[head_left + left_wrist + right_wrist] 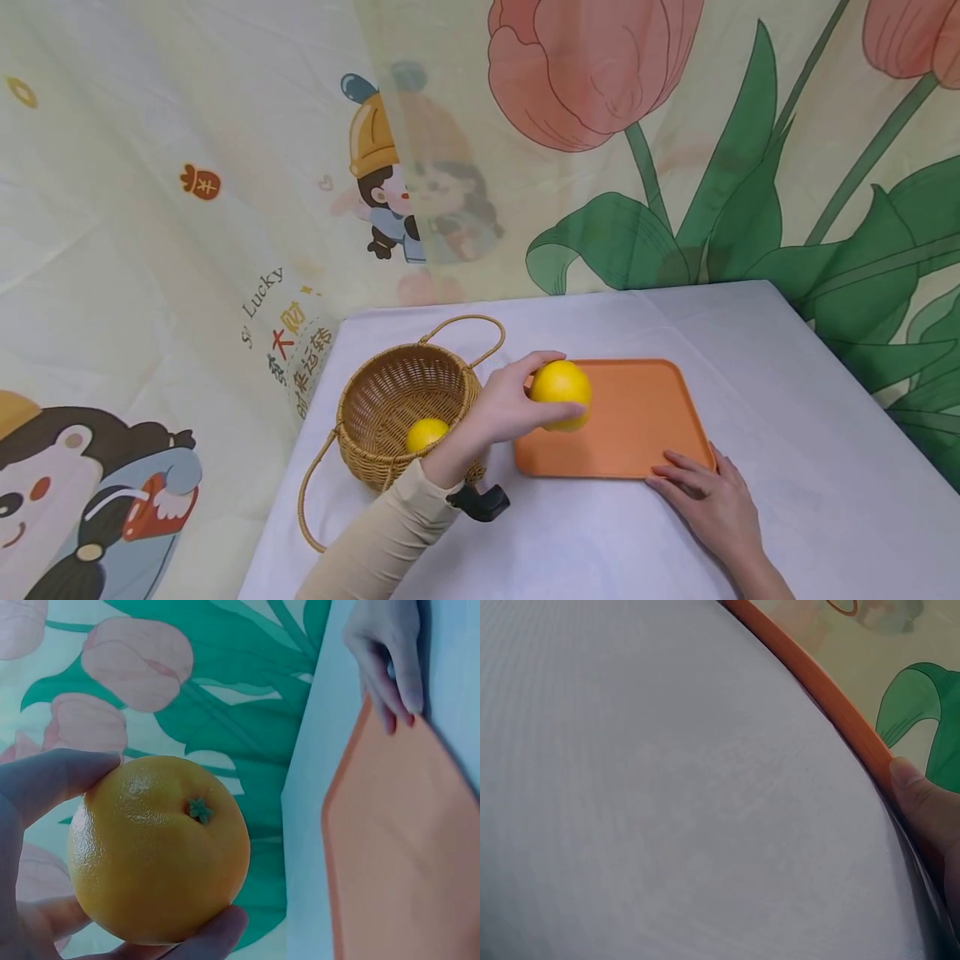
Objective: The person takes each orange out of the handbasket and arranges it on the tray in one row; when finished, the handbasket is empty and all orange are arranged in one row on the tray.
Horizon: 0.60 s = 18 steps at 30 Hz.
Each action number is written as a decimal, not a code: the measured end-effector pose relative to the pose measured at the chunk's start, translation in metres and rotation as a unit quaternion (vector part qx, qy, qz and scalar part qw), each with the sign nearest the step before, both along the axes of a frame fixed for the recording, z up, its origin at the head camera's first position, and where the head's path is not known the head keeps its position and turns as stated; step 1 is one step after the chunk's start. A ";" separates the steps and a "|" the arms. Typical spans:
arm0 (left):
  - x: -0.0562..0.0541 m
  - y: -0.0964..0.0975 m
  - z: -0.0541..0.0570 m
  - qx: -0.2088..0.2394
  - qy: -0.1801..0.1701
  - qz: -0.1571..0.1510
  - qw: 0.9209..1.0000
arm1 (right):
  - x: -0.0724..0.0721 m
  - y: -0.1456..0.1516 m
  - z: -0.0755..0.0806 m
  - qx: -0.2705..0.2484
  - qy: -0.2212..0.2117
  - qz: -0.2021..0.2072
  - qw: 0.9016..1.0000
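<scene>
My left hand [517, 400] holds a yellow orange [561, 395] between thumb and fingers, above the left part of an orange tray [622, 425]. In the left wrist view, a small green star-shaped stem end shows on the fruit [161, 851]. At the tray's near right corner, my right hand [712, 504] grips the rim, with the thumb [915, 780] along the outer edge and fingertips over the inside. A second yellow fruit [427, 435] lies in a woven basket [360, 442] to the left, partly hidden by the basket's rim.
The basket's two looped handles [307, 492] stick out at its back right and front left. A white cloth [570, 533] covers the table. Printed curtains with tulips [592, 67] and cartoon figures hang behind and to the left.
</scene>
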<state>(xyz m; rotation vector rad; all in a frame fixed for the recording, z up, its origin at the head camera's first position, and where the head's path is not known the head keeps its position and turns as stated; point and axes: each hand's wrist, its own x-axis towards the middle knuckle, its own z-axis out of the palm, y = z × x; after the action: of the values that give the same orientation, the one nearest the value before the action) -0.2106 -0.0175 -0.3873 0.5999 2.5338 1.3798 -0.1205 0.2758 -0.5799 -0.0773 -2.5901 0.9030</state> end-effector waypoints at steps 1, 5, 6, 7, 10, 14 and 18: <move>0.000 0.005 -0.003 0.003 0.001 -0.002 1.000 | 0.000 0.000 0.001 0.002 -0.001 -0.003 1.000; 0.001 0.024 -0.015 0.022 0.000 -0.008 1.000 | 0.001 0.001 0.002 0.004 -0.006 -0.012 1.000; 0.001 0.029 -0.019 0.026 0.000 -0.008 1.000 | 0.001 0.001 0.003 0.004 -0.006 -0.013 1.000; 0.001 0.033 -0.022 0.028 0.000 -0.006 1.000 | 0.001 0.001 0.003 0.003 -0.008 -0.014 1.000; 0.001 0.044 -0.031 0.028 0.004 0.002 1.000 | 0.001 0.000 0.003 0.004 -0.007 -0.010 1.000; 0.000 0.055 -0.045 0.020 0.010 0.015 1.000 | 0.001 -0.001 0.004 0.001 -0.010 -0.006 1.000; -0.003 0.062 -0.061 0.013 0.006 0.028 1.000 | -0.001 -0.003 0.003 -0.004 -0.016 -0.009 1.000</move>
<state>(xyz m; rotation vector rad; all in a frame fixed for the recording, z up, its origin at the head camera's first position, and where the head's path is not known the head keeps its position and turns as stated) -0.2132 0.0449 -0.4486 0.5477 2.5638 1.4337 -0.1212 0.2731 -0.5768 -0.1188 -2.6117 0.9131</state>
